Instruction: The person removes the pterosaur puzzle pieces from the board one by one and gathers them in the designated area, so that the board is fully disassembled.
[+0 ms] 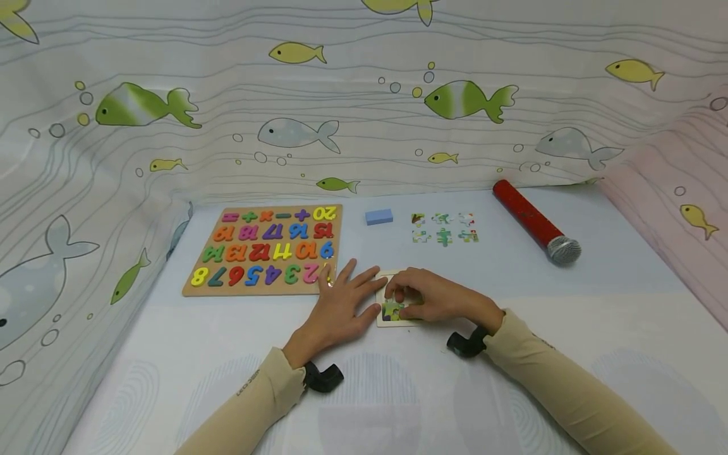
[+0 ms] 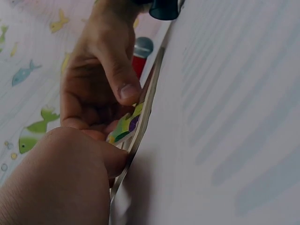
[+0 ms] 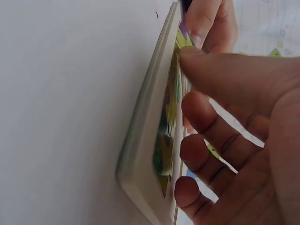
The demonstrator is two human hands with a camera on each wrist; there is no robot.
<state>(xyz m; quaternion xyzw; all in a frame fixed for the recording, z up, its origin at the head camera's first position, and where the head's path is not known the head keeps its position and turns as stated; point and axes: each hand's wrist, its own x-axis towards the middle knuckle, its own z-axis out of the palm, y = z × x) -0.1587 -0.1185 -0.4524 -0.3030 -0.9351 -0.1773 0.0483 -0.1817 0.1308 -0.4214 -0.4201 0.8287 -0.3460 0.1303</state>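
A small wooden jigsaw tray (image 1: 398, 323) lies between the hands, its cream edge (image 3: 140, 154) seen close in the right wrist view. My left hand (image 1: 341, 306) rests at the tray's left side with fingers spread, thumb and fingertips touching the border. My right hand (image 1: 440, 297) bends over the tray and pinches a green, yellow and purple jigsaw piece (image 2: 125, 126) at its near left corner. That piece sits tilted in the left wrist view. In the right wrist view the thumb (image 3: 192, 51) presses on it. The right hand hides much of the tray's inside.
Several loose jigsaw pieces (image 1: 443, 237) lie in two rows beyond the tray. A number board (image 1: 261, 292) stands left, its near right corner close to the left fingers. Farther back are a blue block (image 1: 379, 217) and a red microphone (image 1: 529, 218). A fish-print cloth (image 1: 364, 170) hangs behind.
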